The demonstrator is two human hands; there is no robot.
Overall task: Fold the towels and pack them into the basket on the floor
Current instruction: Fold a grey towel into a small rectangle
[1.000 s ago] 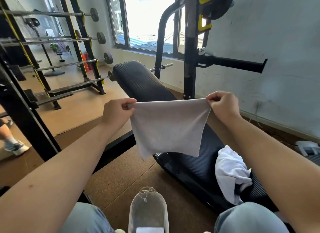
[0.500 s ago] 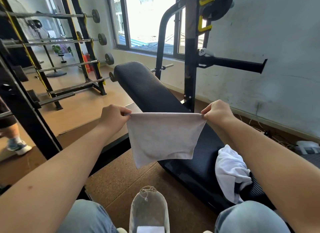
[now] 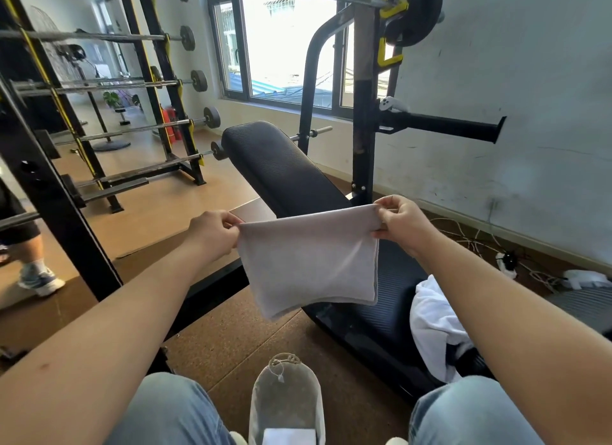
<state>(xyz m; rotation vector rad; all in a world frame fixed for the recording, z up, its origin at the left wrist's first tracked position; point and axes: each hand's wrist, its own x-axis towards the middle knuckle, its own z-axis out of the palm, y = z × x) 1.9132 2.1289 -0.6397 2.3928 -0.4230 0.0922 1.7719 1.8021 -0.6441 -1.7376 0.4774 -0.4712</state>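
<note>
Both hands are up in front of the black padded surface point(image 3: 281, 169), and each one pinches a top corner of a grey towel point(image 3: 308, 262): the left hand point(image 3: 212, 232) has its thumb and fingers closed on the corner out past the surface's left edge, and the right hand point(image 3: 402, 224) nips the other corner above the middle of the surface. The grey towel is stretched between them with its top edge taut and a little higher on the right. It looks doubled over and hangs free, with its lower edge above the surface's near left rim and the cork floor beside it. A white towel point(image 3: 433, 325) lies crumpled and unfolded on the near right part of the surface, close by the person's right knee. The basket point(image 3: 284, 357), a soft grey one with a cord at its rim, stands on the floor to the left of the surface's near end, between the two knees in pale jeans, and a folded white cloth point(image 3: 289, 437) shows in its bottom. A black rack post point(image 3: 362, 113) stands just to the right of the surface, and pale cables point(image 3: 470, 239) trail on the floor further right
</note>
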